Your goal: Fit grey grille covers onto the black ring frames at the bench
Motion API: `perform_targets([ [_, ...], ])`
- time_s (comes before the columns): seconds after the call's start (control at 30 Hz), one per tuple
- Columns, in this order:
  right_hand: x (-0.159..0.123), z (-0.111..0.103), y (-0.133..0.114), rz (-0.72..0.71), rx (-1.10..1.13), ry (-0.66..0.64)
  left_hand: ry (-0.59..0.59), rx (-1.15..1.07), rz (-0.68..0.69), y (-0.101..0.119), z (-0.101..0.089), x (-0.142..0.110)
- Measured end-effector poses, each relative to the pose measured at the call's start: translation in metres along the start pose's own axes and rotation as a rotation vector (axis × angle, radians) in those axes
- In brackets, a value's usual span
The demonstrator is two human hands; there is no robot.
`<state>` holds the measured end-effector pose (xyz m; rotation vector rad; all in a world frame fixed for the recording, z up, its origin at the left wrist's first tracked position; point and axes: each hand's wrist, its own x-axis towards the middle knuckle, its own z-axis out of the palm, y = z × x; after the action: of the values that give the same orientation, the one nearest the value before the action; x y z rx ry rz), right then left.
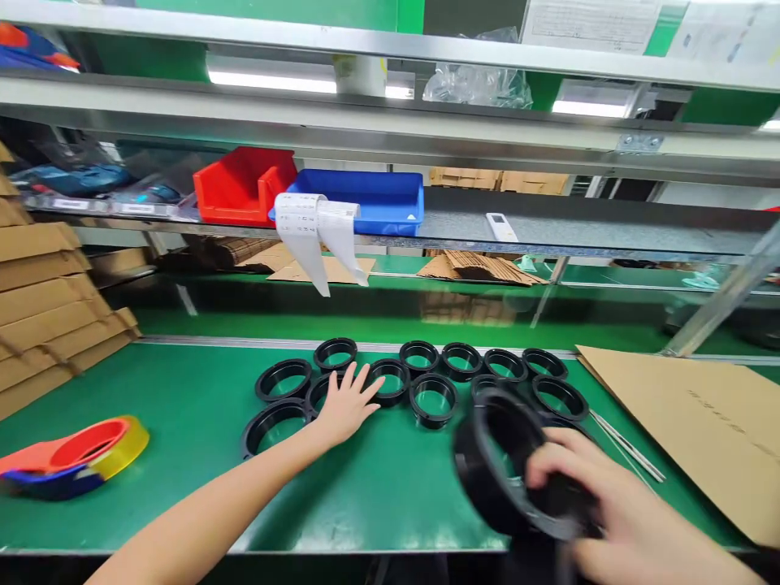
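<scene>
My left hand (346,408) reaches over the green table with its fingers spread, among several black plastic rings. Its fingertips lie at or just above a ring (390,398) and partly cover another ring beside it; whether they touch cannot be told. My right hand (594,491) is closed around the rim of a large black ring (487,475), raised and tilted near the table's front edge. Motion blurs this ring, and more dark material shows below it, too smeared to make out. Other black rings (434,414) lie in loose rows, some hidden behind the held one.
A tape dispenser (91,455) lies at left near stacked cardboard (49,301). Flat cardboard (688,414) and thin white sticks (627,445) are at right. A shelf above bears a red bin (225,191), a blue tray (378,191) and hanging paper strips (301,236).
</scene>
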<state>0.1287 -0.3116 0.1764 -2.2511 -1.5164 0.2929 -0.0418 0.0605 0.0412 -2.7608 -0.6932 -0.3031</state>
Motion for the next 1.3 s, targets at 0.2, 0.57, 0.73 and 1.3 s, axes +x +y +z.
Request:
perform_targets([
  [0.2, 0.083, 0.059, -0.081, -0.088, 0.393, -0.242, 0.078, 0.078, 0.011, -0.032, 0.018, 0.012],
  [0.57, 0.136, 0.153, -0.093, 0.057, 0.121, -0.210, -0.015, -0.243, 0.005, -0.055, 0.017, 0.000],
  [0.73, 0.144, 0.162, -0.103, 0.078, -0.008, -0.213, 0.084, -0.333, -0.036, -0.074, 0.017, -0.006],
  [1.3, 0.144, 0.150, -0.087, -0.059, 0.103, -0.096, 0.188, -0.391, 0.099, 0.007, 0.007, -0.035],
])
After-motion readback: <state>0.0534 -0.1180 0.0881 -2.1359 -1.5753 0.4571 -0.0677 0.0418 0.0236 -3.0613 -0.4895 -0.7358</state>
